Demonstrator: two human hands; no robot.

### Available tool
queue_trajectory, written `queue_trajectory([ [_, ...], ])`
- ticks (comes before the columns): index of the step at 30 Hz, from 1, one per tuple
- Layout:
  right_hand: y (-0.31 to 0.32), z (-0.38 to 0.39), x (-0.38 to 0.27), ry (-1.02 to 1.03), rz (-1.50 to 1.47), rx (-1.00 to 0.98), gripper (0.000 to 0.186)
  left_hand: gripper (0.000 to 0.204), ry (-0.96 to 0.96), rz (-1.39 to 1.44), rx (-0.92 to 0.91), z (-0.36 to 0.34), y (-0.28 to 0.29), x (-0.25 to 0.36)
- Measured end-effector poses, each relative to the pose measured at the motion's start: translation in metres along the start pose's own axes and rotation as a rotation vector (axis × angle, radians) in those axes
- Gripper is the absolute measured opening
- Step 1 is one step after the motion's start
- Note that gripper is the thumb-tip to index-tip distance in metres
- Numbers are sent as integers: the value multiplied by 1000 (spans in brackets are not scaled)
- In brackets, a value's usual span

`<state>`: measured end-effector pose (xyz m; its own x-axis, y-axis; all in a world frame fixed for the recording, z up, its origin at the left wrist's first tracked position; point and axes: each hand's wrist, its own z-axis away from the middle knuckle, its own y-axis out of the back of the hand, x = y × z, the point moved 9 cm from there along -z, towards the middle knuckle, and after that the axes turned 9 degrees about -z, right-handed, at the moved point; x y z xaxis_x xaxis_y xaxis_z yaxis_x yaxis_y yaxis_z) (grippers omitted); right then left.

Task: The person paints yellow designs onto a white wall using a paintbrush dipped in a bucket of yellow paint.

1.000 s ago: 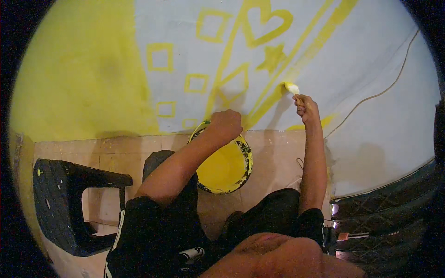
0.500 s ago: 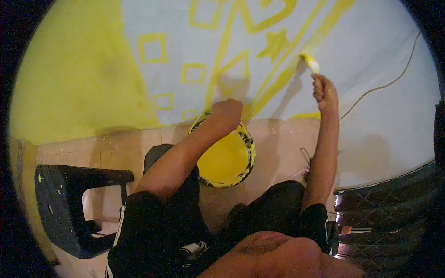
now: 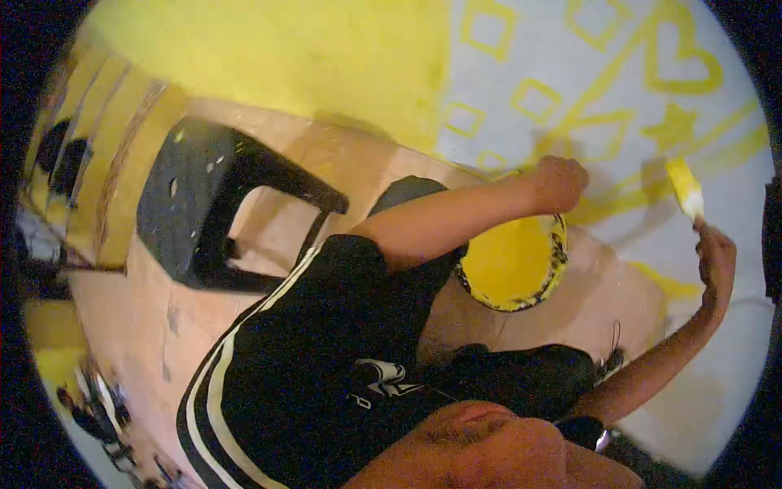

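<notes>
So, the brush [image 3: 684, 187] was pinched by its lower end in the right hand [image 3: 717, 257], fingers curled snugly round it. It was pointed up and a bit left out of that grip, whitish near the fingers and loaded with yellow higher up. Whether the wall [image 3: 456, 77] was being touched by the tip couldn't really be told.

The left hand [image 3: 560, 183] was bunched over the far rim of the bucket [image 3: 560, 253]; its fingertips were hidden, so what was held there, if anything, can't be said. Yellow paint [image 3: 509, 261] was held in the bucket, well left of the brush grip and a little lower.

Further out, a heart [image 3: 683, 85] and a star [image 3: 673, 126] had been painted above the brush. A dark, paint-flecked stool [image 3: 187, 212] was parked left of the bucket.
</notes>
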<state>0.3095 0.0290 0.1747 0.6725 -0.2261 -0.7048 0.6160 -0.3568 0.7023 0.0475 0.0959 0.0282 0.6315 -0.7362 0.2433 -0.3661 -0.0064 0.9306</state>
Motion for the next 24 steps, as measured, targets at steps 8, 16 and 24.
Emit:
queue_trajectory([
  [8, -57, 5, -24, -6, 95, -165, 35, 17, 120, -25, -97, 14, 21, -20],
  [16, -85, 10, -25, 13, 144, -310, 35, 17, 119, 10, -51, 25, 38, -17],
  [24, -170, 7, -3, -31, 256, -550, 29, 18, 135, -35, 64, 46, 58, -21],
])
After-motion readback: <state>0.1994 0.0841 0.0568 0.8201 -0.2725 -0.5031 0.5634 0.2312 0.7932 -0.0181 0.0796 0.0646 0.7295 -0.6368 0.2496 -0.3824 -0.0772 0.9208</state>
